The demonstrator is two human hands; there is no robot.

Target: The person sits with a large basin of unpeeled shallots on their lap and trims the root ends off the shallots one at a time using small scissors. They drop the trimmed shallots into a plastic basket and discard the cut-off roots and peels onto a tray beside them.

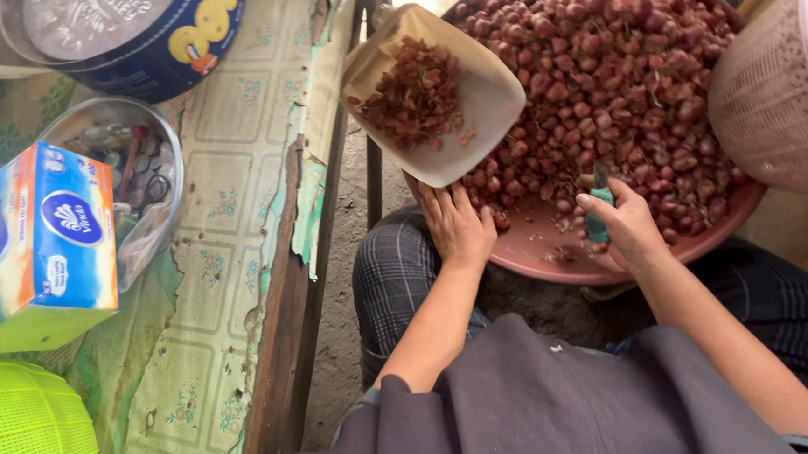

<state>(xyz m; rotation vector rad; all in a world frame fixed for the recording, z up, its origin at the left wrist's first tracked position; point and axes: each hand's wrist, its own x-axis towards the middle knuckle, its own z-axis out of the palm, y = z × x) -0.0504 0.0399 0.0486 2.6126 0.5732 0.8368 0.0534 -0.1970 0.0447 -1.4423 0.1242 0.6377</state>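
A large pinkish-red basin (555, 255) rests on my lap, heaped with small red shallots (609, 65). My left hand (458, 224) lies palm down on the basin's near rim, just under a beige scoop-shaped tray (490, 100) that holds shallot peelings (413, 94). My right hand (624, 228) is closed around a small knife with a teal handle (598, 224) and pinches a shallot at the blade, over the basin's bare part.
A worn table (238, 265) with a peeling patterned cover stands at my left, bearing a blue round tin (140, 37), a glass bowl of odds and ends (134, 169), a tissue box (36, 245) and a lime-green basket (24, 437). A pink woven basket (779, 92) stands at the right.
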